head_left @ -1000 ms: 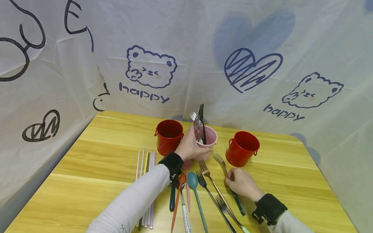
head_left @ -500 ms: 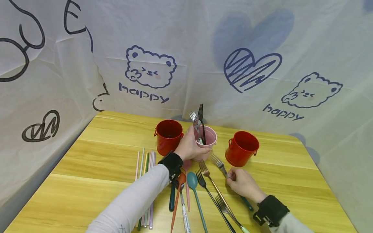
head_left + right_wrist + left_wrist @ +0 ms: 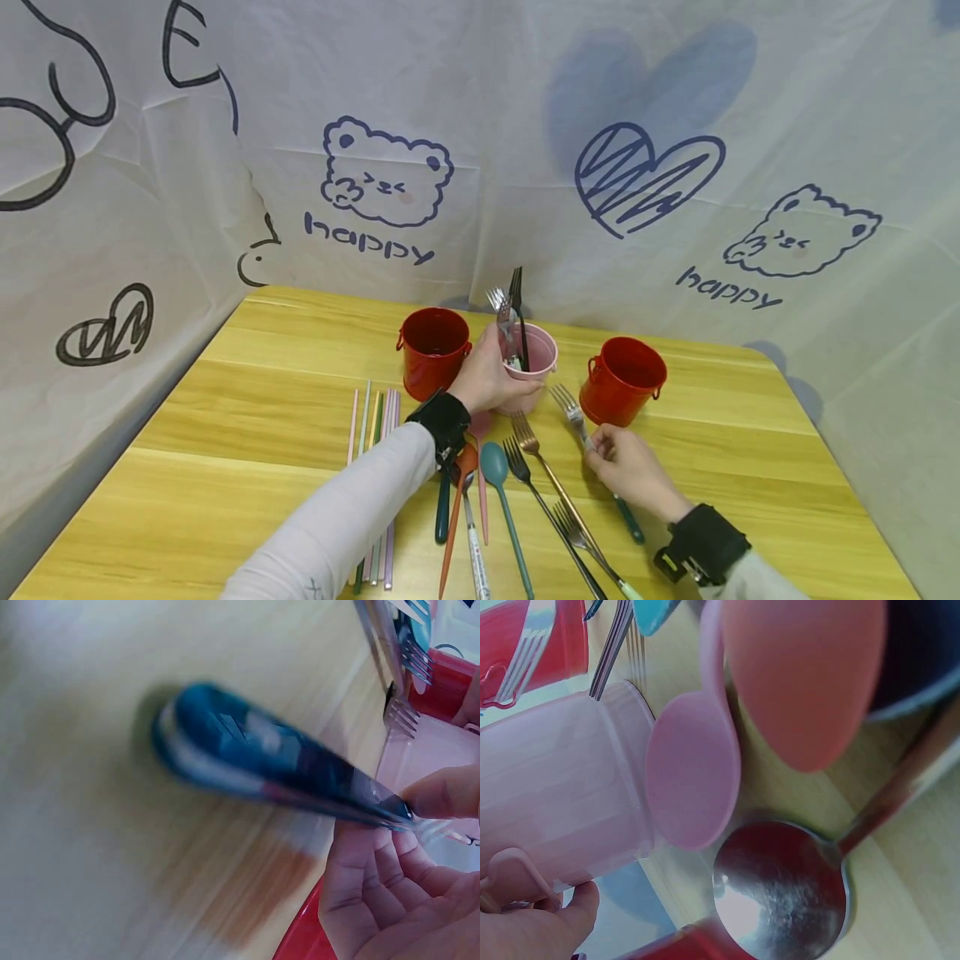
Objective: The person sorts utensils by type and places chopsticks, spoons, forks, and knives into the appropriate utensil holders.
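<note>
Here, the silver fork (image 3: 577, 421) has a glossy dark teal handle (image 3: 262, 754).

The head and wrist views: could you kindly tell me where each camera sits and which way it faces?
Head: worn on the head, facing forward and down at the table; the left hand, right hand and both sleeves show.
Left wrist: worn on that wrist, facing the pink bucket and pink spoon; part of the left hand shows lower left.
Right wrist: worn on that wrist, facing along the fork; the right hand shows pinching it.
Shared: both wrist views show the pink bucket.
</note>
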Demonstrator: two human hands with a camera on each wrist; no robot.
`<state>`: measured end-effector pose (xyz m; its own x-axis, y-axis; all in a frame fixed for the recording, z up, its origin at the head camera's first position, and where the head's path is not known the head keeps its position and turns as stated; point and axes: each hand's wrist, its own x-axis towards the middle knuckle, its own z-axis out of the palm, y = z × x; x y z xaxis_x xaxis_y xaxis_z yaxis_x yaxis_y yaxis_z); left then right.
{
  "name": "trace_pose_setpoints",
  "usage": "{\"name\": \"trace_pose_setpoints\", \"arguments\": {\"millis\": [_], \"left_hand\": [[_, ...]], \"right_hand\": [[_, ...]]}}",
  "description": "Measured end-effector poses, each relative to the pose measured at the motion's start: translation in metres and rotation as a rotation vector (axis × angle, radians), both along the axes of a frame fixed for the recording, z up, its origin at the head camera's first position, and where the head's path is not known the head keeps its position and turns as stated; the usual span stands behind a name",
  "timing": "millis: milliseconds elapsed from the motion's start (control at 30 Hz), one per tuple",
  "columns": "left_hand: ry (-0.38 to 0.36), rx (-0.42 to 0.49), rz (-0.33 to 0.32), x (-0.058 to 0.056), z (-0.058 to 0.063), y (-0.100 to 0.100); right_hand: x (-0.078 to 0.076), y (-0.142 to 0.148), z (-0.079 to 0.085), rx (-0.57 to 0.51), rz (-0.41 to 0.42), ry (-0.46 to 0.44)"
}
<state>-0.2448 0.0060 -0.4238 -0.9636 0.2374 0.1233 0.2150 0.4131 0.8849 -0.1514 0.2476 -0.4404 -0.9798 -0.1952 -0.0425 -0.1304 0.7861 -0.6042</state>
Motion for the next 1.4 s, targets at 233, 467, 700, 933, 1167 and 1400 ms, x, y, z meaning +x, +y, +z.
{"name": "trace_pose_setpoints", "arguments": {"millis": [233, 467, 700, 933, 1167, 1400], "left_hand": [[0.010, -0.005, -0.004, 0.001, 0.001, -0.001], [0.025, -0.020, -0.001, 0.002, 0.003, 0.000], [0.014, -0.031, 0.003, 0.001, 0.002, 0.000], [0.006, -0.040, 0.005, 0.002, 0.002, -0.001], [0.002, -0.030, -0.001, 0.003, 0.003, -0.001], [-0.003, -0.035, 0.004, 0.004, 0.004, -0.001]], "right_hand": [[-0.002, -0.003, 0.006, -0.070, -0.019, 0.010], [-0.006, -0.004, 0.010, -0.115, -0.013, 0.043], [-0.012, -0.008, 0.016, -0.143, -0.031, 0.081], [-0.019, -0.011, 0.023, -0.173, -0.061, 0.079], [-0.024, -0.013, 0.024, -0.186, -0.105, 0.043], [-0.030, -0.019, 0.030, -0.158, -0.121, 0.083]]}}
